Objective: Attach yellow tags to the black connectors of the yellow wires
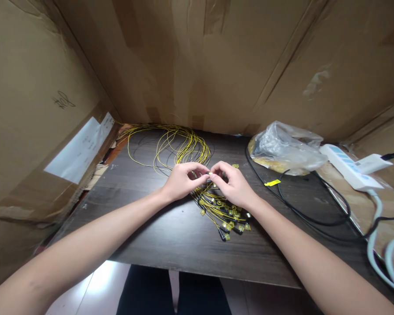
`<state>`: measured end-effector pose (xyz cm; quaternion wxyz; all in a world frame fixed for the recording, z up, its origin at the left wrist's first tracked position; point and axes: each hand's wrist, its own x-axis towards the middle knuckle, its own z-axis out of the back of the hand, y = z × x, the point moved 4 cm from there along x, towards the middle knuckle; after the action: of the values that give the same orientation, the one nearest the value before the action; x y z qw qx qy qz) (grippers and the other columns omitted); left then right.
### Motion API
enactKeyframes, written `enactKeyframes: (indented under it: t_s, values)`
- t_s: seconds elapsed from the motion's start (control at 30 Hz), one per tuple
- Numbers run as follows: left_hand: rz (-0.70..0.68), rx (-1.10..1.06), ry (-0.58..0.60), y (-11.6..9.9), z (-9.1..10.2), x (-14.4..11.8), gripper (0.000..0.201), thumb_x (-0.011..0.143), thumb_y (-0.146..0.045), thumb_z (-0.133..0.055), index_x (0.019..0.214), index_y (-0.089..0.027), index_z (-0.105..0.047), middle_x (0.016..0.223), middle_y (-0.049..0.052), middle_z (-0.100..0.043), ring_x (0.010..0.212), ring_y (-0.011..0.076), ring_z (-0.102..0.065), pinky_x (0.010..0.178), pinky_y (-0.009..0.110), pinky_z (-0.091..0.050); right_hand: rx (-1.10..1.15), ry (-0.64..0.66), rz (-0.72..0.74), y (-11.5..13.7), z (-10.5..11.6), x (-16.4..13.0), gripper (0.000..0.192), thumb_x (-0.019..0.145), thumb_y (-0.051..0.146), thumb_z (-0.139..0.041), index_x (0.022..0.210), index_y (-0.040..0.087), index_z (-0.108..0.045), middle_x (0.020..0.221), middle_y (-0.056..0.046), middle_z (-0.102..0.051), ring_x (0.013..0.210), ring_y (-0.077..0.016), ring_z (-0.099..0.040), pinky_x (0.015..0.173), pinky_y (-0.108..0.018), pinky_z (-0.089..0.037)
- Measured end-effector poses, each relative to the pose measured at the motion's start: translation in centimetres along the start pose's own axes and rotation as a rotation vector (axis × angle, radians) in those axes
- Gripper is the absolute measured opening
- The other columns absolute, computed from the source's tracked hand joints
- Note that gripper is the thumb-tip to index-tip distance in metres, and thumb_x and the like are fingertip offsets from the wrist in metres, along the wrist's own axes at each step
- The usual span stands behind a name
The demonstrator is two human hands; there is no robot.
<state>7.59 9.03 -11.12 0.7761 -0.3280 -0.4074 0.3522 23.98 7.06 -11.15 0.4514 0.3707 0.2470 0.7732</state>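
My left hand [184, 180] and my right hand [230, 183] meet fingertip to fingertip over the table. Pinched between them is a small cable connector [209, 173], dark at the left and yellowish at the right; most of it is hidden by my fingers. My left thumb and finger hold its dark end, my right ones its yellow end. Below them lies a bunch of thin yellow cables [211, 215] ending in black connectors [222, 235] with clear yellow caps [241, 229]. The rest of the yellow cables [193, 146] loop loosely behind my left hand.
The dark wood table [144, 236] has cardboard walls [190, 65] behind and beside it. At the right are a clear plastic bag [285, 146], a white power strip [346, 166] and a black cable [315, 221] with a yellow tag [272, 183].
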Motion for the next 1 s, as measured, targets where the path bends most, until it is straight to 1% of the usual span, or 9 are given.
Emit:
enactKeyframes:
  t_s: [0.13,0.3,0.47,0.6,0.67,0.77,0.87,0.93,1.0]
  values:
    - [-0.017,-0.019,-0.006,0.00,0.06,-0.05,0.012,0.086,-0.026,-0.072,0.089,-0.016,-0.077,0.078,0.004,-0.074,0.066,0.0119,-0.065,0.058,0.022,-0.050,0.008,0.015,0.004,-0.13,-0.04,0.04,0.017,0.097,0.028,-0.050,0.085,0.021,-0.058,0.081,-0.004,-0.063,0.078,-0.0203,-0.056,0.073,-0.033,-0.041]
    - [-0.039,-0.015,0.000,-0.19,0.03,-0.14,0.011,0.086,-0.023,-0.071,0.090,-0.015,-0.077,0.078,0.004,-0.075,0.064,0.0114,-0.064,0.059,0.022,-0.050,-0.032,0.044,0.012,-0.30,-0.30,0.05,0.038,0.103,0.033,-0.040,0.068,0.021,-0.052,0.067,-0.002,-0.058,0.069,-0.0194,-0.051,0.070,-0.034,-0.038]
    - [-0.016,-0.014,-0.005,-0.06,0.03,-0.10,0.010,0.085,-0.023,-0.072,0.089,-0.015,-0.077,0.078,0.004,-0.075,0.065,0.0114,-0.064,0.059,0.021,-0.049,-0.024,0.049,0.011,-0.47,-0.50,0.05,0.043,0.105,0.039,-0.040,0.068,0.021,-0.053,0.066,-0.002,-0.060,0.068,-0.0189,-0.051,0.070,-0.033,-0.038]
    - [-0.016,-0.037,-0.004,-0.06,0.00,-0.09,0.011,0.085,-0.024,-0.073,0.087,-0.015,-0.077,0.077,0.003,-0.074,0.064,0.0105,-0.063,0.057,0.020,-0.047,-0.021,0.051,0.018,-0.44,-0.38,0.09,0.043,0.104,0.037,-0.040,0.067,0.021,-0.053,0.064,-0.002,-0.059,0.066,-0.0180,-0.051,0.069,-0.033,-0.037]
    - [-0.016,-0.037,-0.003,-0.12,0.01,-0.10,0.011,0.085,-0.024,-0.072,0.088,-0.014,-0.076,0.077,0.003,-0.074,0.065,0.0106,-0.064,0.058,0.020,-0.048,-0.027,0.030,0.023,-0.29,-0.14,0.12,0.040,0.103,0.035,-0.040,0.068,0.020,-0.053,0.064,-0.001,-0.057,0.066,-0.0177,-0.050,0.069,-0.033,-0.037]
    - [0.003,-0.025,-0.003,-0.09,0.04,-0.08,0.012,0.085,-0.024,-0.071,0.090,-0.014,-0.075,0.078,0.003,-0.074,0.066,0.0108,-0.064,0.059,0.020,-0.049,0.003,-0.004,0.023,-0.02,0.22,0.13,0.026,0.099,0.032,-0.047,0.078,0.020,-0.057,0.074,-0.002,-0.060,0.071,-0.0178,-0.052,0.068,-0.032,-0.038]
    - [0.014,-0.025,0.003,0.02,0.04,-0.07,0.013,0.085,-0.026,-0.073,0.089,-0.014,-0.075,0.077,0.003,-0.074,0.066,0.0108,-0.065,0.059,0.020,-0.050,0.026,0.013,0.013,0.08,0.22,0.09,0.014,0.094,0.028,-0.053,0.085,0.019,-0.058,0.078,-0.002,-0.060,0.073,-0.0179,-0.053,0.067,-0.030,-0.038]
    - [0.002,-0.032,0.002,0.01,0.05,-0.08,0.014,0.086,-0.027,-0.073,0.088,-0.014,-0.076,0.076,0.003,-0.074,0.066,0.0108,-0.065,0.059,0.020,-0.049,0.013,0.039,0.010,0.05,0.05,0.07,0.018,0.096,0.028,-0.051,0.081,0.020,-0.057,0.075,-0.002,-0.059,0.072,-0.0180,-0.053,0.067,-0.031,-0.038]
    - [-0.022,-0.032,0.007,-0.10,0.04,-0.12,0.013,0.086,-0.026,-0.072,0.088,-0.014,-0.076,0.077,0.003,-0.074,0.065,0.0106,-0.064,0.059,0.020,-0.049,0.001,0.060,0.011,-0.02,-0.15,0.06,0.028,0.099,0.030,-0.044,0.075,0.020,-0.054,0.071,-0.001,-0.057,0.070,-0.0179,-0.052,0.068,-0.031,-0.037]
